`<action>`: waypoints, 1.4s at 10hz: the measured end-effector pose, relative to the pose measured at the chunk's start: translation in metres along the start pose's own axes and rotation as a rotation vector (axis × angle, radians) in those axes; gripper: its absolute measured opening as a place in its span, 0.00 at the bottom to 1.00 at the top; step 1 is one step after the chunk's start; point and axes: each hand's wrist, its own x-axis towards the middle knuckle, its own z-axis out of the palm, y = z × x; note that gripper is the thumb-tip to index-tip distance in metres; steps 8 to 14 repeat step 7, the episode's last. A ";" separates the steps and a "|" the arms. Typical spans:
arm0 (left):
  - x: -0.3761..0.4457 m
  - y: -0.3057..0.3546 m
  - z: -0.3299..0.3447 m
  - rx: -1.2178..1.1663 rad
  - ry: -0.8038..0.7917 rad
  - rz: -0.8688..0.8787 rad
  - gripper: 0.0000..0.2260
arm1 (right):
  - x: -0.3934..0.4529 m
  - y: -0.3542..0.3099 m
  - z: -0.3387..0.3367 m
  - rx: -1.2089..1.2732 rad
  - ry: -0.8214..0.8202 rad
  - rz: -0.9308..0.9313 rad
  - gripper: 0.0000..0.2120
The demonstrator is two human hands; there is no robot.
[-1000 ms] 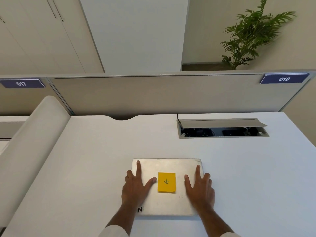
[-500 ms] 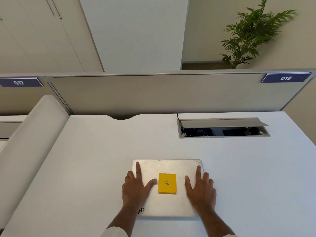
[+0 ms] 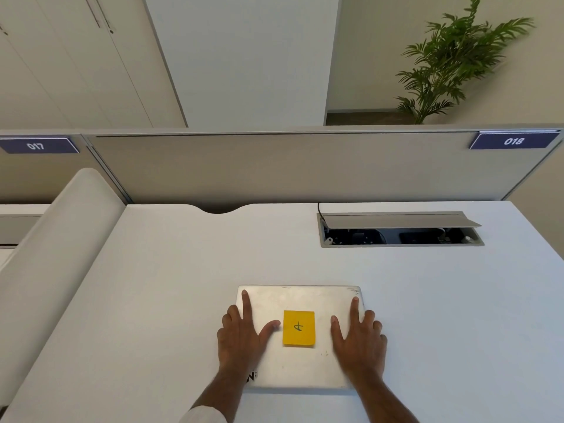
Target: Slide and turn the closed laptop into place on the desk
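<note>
Hands lying flat, fingers apart: left hand (image 3: 241,337) and right hand (image 3: 360,338) pressing laptop (image 3: 300,296), gripping nothing. Even downward pressure should be preventing slip while turning on desk (image 3: 152,285).

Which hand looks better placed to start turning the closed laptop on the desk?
Neither clearly. The left hand and right hand lie flat, mirrored either side of the yellow sticky note on the laptop. Each overhangs a side edge, so turning probably takes both.
</note>
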 end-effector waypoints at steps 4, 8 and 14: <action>-0.015 0.007 -0.014 -0.056 0.033 0.160 0.45 | 0.005 -0.010 -0.004 0.065 0.070 -0.309 0.36; -0.018 0.031 -0.019 -0.202 0.044 0.404 0.36 | -0.003 -0.039 0.006 0.114 0.055 -0.540 0.30; -0.018 0.031 -0.019 -0.202 0.044 0.404 0.36 | -0.003 -0.039 0.006 0.114 0.055 -0.540 0.30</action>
